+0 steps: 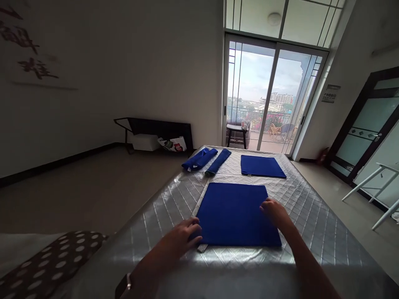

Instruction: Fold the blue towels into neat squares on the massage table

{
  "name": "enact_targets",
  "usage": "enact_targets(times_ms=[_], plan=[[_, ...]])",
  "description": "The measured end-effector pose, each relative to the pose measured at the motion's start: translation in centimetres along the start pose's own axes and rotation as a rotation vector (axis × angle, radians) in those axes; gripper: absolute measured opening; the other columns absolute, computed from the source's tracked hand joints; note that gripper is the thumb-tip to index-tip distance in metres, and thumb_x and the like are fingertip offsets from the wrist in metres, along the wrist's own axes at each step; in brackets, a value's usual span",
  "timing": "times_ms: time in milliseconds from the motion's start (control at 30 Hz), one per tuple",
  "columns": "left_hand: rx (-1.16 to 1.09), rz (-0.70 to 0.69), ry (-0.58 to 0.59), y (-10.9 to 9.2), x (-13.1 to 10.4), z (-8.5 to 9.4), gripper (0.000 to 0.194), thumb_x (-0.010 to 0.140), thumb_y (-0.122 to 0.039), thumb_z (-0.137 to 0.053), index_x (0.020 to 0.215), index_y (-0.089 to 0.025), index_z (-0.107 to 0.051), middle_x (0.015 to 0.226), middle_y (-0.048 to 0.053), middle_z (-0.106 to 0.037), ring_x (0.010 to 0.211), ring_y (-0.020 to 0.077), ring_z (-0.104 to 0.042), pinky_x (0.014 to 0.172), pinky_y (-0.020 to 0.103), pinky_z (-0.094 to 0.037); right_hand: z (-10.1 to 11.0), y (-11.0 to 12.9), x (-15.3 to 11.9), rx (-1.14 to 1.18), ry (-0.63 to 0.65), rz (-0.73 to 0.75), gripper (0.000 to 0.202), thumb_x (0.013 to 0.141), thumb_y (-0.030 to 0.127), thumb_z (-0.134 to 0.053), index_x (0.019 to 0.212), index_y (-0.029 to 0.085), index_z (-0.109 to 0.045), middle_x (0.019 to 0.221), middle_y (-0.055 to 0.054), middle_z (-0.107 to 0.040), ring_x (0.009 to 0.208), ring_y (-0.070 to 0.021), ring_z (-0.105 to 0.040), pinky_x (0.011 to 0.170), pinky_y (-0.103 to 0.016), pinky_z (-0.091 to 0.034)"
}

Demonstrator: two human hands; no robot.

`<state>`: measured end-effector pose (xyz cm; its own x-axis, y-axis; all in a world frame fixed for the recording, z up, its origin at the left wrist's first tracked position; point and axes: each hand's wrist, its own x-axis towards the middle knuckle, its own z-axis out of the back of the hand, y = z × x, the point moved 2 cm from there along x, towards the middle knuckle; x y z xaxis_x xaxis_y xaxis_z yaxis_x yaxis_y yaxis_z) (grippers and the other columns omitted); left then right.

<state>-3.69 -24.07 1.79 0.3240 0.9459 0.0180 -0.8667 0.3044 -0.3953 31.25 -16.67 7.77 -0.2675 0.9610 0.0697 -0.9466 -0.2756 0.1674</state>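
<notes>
A flat, nearly square blue cloth (235,216) is spread on the silver quilted mattress (174,199) in front of me. A small pale tag (202,248) sticks out at its near left corner. My left hand (183,236) rests at the cloth's left edge, its fingers bent and apart. At the right edge, my right hand (276,212) has its fingers curled and pressed together on the cloth's border. Farther back lies a second flat blue cloth (262,166). To its left are a rolled blue cloth (218,162) and a crumpled, folded blue cloth (200,159).
A brown polka-dot fabric (52,259) lies at the lower left. Against the wall stand a dark low frame (158,126), a white box (145,142) and a printed bag (174,144). Beyond the mattress is a sliding glass door (249,91); white furniture legs (363,182) stand right.
</notes>
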Motion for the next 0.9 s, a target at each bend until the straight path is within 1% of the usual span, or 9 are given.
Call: enact_targets(times_ms=[33, 100, 167, 267, 400, 533, 733, 833, 900], plan=[[-0.015, 0.003, 0.010, -0.4, -0.3, 0.4, 0.019, 0.091, -0.032, -0.056, 0.101, -0.027, -0.071, 0.130, 0.007, -0.065, 0.111, 0.0217, -0.065, 0.097, 0.034, -0.051, 0.5, -0.2, -1.3, 0.007, 0.051, 0.004, 0.024, 0.095, 0.026, -0.052, 0.092, 0.023, -0.076, 0.108, -0.008, -0.074, 0.097, -0.0198, -0.069, 0.086, -0.026, -0.048], [-0.044, 0.015, 0.049, -1.3, -0.8, 0.8, 0.012, 0.087, -0.029, -0.057, 0.089, -0.026, -0.068, 0.115, 0.004, -0.068, 0.096, 0.0188, -0.067, 0.086, 0.030, -0.051, 1.2, -0.6, -3.8, 0.056, 0.165, 0.014, 0.015, 0.090, 0.024, -0.060, 0.083, 0.024, -0.074, 0.098, -0.004, -0.073, 0.084, -0.0159, -0.068, 0.075, -0.024, -0.048], [-0.059, 0.041, 0.090, -2.0, -1.3, 1.1, 0.010, 0.086, -0.028, -0.056, 0.085, -0.025, -0.066, 0.106, 0.003, -0.067, 0.089, 0.0179, -0.066, 0.080, 0.029, -0.050, 1.3, -0.9, -5.9, 0.131, 0.263, 0.035, 0.008, 0.082, 0.018, -0.067, 0.081, 0.024, -0.073, 0.096, -0.001, -0.072, 0.079, -0.0136, -0.065, 0.071, -0.023, -0.046], [-0.073, 0.074, 0.099, -2.2, -1.5, 1.1, 0.010, 0.085, -0.029, -0.056, 0.086, -0.025, -0.065, 0.102, 0.003, -0.067, 0.088, 0.0187, -0.065, 0.080, 0.030, -0.049, 0.9, -1.5, -7.4, 0.185, 0.342, 0.030, 0.012, 0.075, 0.012, -0.069, 0.080, 0.023, -0.072, 0.094, 0.000, -0.070, 0.079, -0.0127, -0.063, 0.071, -0.023, -0.046], [-0.140, 0.097, 0.114, -1.1, -1.3, 0.6, 0.015, 0.086, -0.030, -0.054, 0.093, -0.025, -0.067, 0.108, 0.003, -0.067, 0.091, 0.0189, -0.066, 0.081, 0.030, -0.050, 0.3, -2.1, -7.2, 0.204, 0.314, -0.013, 0.020, 0.071, 0.004, -0.061, 0.076, 0.020, -0.072, 0.093, -0.001, -0.070, 0.079, -0.0128, -0.063, 0.071, -0.023, -0.045], [-0.172, 0.076, 0.113, -0.4, -0.9, 0.5, 0.020, 0.088, -0.030, -0.050, 0.091, -0.026, -0.069, 0.109, 0.003, -0.069, 0.094, 0.0187, -0.067, 0.083, 0.029, -0.051, 0.0, -2.5, -6.9, 0.250, 0.288, 0.019, 0.019, 0.070, 0.006, -0.062, 0.075, 0.020, -0.073, 0.091, -0.002, -0.071, 0.079, -0.0142, -0.065, 0.071, -0.023, -0.045], [-0.163, 0.115, 0.087, -2.0, -1.1, 2.2, 0.016, 0.083, -0.030, -0.056, 0.089, -0.026, -0.070, 0.104, 0.002, -0.072, 0.093, 0.0178, -0.067, 0.083, 0.027, -0.050, 0.6, -2.0, -7.0, 0.156, 0.246, 0.070, 0.025, 0.074, 0.006, -0.058, 0.074, 0.024, -0.075, 0.092, -0.001, -0.072, 0.080, -0.0145, -0.066, 0.073, -0.023, -0.046], [-0.178, 0.142, 0.090, -2.7, -1.4, 2.8, 0.016, 0.081, -0.033, -0.059, 0.090, -0.025, -0.069, 0.104, 0.002, -0.072, 0.090, 0.0174, -0.067, 0.079, 0.025, -0.050, 1.5, -1.6, -6.9, 0.081, 0.160, 0.078, 0.021, 0.079, 0.012, -0.058, 0.080, 0.025, -0.076, 0.095, -0.002, -0.072, 0.085, -0.0167, -0.067, 0.078, -0.026, -0.047], [-0.171, 0.140, 0.093, -2.9, -1.4, 2.8, 0.018, 0.081, -0.036, -0.060, 0.091, -0.024, -0.068, 0.104, 0.002, -0.071, 0.090, 0.0180, -0.066, 0.078, 0.025, -0.050, 2.0, -1.5, -6.8, 0.059, 0.063, 0.067, 0.020, 0.083, 0.018, -0.058, 0.087, 0.025, -0.075, 0.097, -0.003, -0.072, 0.089, -0.0182, -0.068, 0.080, -0.027, -0.048]])
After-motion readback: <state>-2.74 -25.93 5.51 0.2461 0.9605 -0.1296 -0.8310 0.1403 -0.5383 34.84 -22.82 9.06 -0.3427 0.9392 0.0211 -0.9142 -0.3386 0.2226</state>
